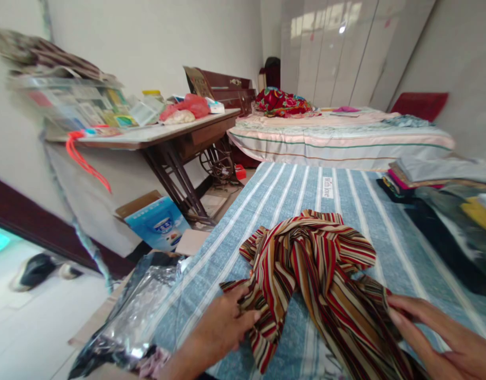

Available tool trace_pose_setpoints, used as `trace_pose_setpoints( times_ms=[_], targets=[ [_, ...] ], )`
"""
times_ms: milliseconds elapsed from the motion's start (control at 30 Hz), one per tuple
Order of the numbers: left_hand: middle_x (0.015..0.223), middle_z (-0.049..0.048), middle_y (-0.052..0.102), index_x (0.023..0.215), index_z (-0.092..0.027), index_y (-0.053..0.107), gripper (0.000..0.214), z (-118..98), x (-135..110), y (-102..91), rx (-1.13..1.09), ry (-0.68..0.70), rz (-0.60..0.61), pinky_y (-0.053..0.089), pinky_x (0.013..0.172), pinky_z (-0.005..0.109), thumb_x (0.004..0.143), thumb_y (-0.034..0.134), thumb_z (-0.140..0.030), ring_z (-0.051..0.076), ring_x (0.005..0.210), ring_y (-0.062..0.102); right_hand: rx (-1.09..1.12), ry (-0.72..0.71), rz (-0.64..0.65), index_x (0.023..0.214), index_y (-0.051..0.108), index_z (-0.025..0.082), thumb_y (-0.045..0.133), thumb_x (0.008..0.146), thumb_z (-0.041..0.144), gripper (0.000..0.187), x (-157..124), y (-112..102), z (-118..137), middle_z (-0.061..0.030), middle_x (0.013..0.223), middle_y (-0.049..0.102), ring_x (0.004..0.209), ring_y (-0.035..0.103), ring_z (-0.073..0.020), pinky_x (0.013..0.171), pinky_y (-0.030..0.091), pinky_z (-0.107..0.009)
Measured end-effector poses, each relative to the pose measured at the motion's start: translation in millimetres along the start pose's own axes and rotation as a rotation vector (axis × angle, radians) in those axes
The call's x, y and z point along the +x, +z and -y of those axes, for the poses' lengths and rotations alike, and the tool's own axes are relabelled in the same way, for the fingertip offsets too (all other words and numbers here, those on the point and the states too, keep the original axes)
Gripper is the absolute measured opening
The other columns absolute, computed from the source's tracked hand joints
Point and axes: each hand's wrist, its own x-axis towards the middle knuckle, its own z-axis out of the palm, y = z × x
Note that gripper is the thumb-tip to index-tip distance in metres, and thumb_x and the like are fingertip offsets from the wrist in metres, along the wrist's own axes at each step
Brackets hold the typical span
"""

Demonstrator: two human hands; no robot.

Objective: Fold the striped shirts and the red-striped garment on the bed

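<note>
A crumpled striped garment (298, 248) in red, brown, cream and black lies on the blue-and-white striped cloth (243, 227) in front of me. It looks like a shirt with its sleeves bunched. My left hand (222, 319) pinches the garment's left edge between thumb and fingers. On the opposite side, my right hand (436, 330) has its thumb and fingertips closed on the right edge. The lower end of the garment runs out of the bottom of the view.
Stacked clothes (448, 179) lie along the right side. A cluttered sewing table (155, 134) stands at the left, with a blue box (159, 221) beneath it. Clear plastic bags (140, 306) lie at the near left. Behind is a bed (337, 140) with a red floral bundle (282, 101).
</note>
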Motion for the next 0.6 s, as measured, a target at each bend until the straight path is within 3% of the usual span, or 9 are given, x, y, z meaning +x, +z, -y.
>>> trace_pose_setpoints(
  times_ms=[167, 233, 300, 367, 433, 533, 600],
  targets=[
    [0.067, -0.0013, 0.067, 0.093, -0.02, 0.061, 0.019, -11.8, 5.1, 8.0, -0.007, 0.244, -0.377, 0.047, 0.057, 0.022, 0.077, 0.053, -0.027, 0.016, 0.062, 0.064, -0.093, -0.274, -0.126, 0.099, 0.063, 0.023, 0.051, 0.086, 0.037, 0.023, 18.6, 2.4, 33.9, -0.0023, 0.096, 0.07, 0.084, 0.068, -0.0143, 0.081, 0.052, -0.016],
    [0.081, -0.0001, 0.069, 0.096, -0.021, 0.06, 0.018, -29.1, 2.3, 11.4, 0.085, 0.433, -0.573, 0.049, 0.066, 0.022, 0.081, 0.05, -0.023, 0.015, 0.073, 0.066, -0.117, -0.304, -0.153, 0.098, 0.063, 0.021, 0.05, 0.086, 0.035, 0.023, 26.9, 2.7, 47.5, -0.0027, 0.095, 0.07, 0.083, 0.068, -0.013, 0.083, 0.05, -0.015],
    [0.089, 0.0017, 0.068, 0.101, -0.021, 0.059, 0.021, -48.6, -1.1, 22.1, 0.198, 0.708, -0.673, 0.049, 0.072, 0.022, 0.083, 0.048, -0.016, 0.014, 0.08, 0.065, -0.101, -0.323, -0.184, 0.097, 0.064, 0.021, 0.05, 0.086, 0.034, 0.022, 33.4, 2.9, 58.3, -0.0029, 0.096, 0.07, 0.084, 0.068, -0.0123, 0.085, 0.048, -0.014],
    [0.08, 0.0022, 0.067, 0.1, -0.019, 0.057, 0.022, -64.4, -1.8, 42.1, 0.283, 0.99, -0.583, 0.048, 0.069, 0.021, 0.084, 0.044, -0.012, 0.012, 0.072, 0.063, -0.062, -0.308, -0.182, 0.098, 0.064, 0.021, 0.051, 0.086, 0.034, 0.022, 36.4, 2.9, 63.4, -0.0032, 0.098, 0.07, 0.086, 0.068, -0.013, 0.086, 0.048, -0.015],
    [0.071, 0.0015, 0.065, 0.092, -0.018, 0.057, 0.018, -71.7, 2.2, 69.0, 0.337, 1.18, -0.441, 0.046, 0.064, 0.022, 0.085, 0.041, -0.014, 0.012, 0.065, 0.061, -0.034, -0.245, -0.136, 0.101, 0.064, 0.021, 0.053, 0.085, 0.036, 0.025, 35.4, 2.4, 61.6, -0.0034, 0.1, 0.07, 0.088, 0.067, -0.0151, 0.085, 0.05, -0.018],
    [0.089, 0.0012, 0.069, 0.093, -0.02, 0.056, 0.013, -64.8, 13.2, 107.8, 0.432, 1.335, -0.334, 0.045, 0.072, 0.023, 0.089, 0.044, -0.023, 0.014, 0.082, 0.063, -0.02, -0.139, -0.031, 0.105, 0.064, 0.023, 0.054, 0.083, 0.04, 0.03, 29.8, 1.2, 52.5, -0.003, 0.103, 0.069, 0.089, 0.067, -0.0181, 0.078, 0.054, -0.02],
    [0.092, -0.0005, 0.069, 0.09, -0.021, 0.055, 0.01, -53.3, 18.8, 122.7, 0.421, 1.382, -0.304, 0.044, 0.076, 0.023, 0.089, 0.048, -0.027, 0.013, 0.085, 0.063, -0.017, -0.096, -0.001, 0.104, 0.065, 0.024, 0.055, 0.082, 0.041, 0.03, 26.6, 1.7, 48.8, -0.0024, 0.1, 0.07, 0.085, 0.068, -0.0185, 0.073, 0.055, -0.02]
  ],
)
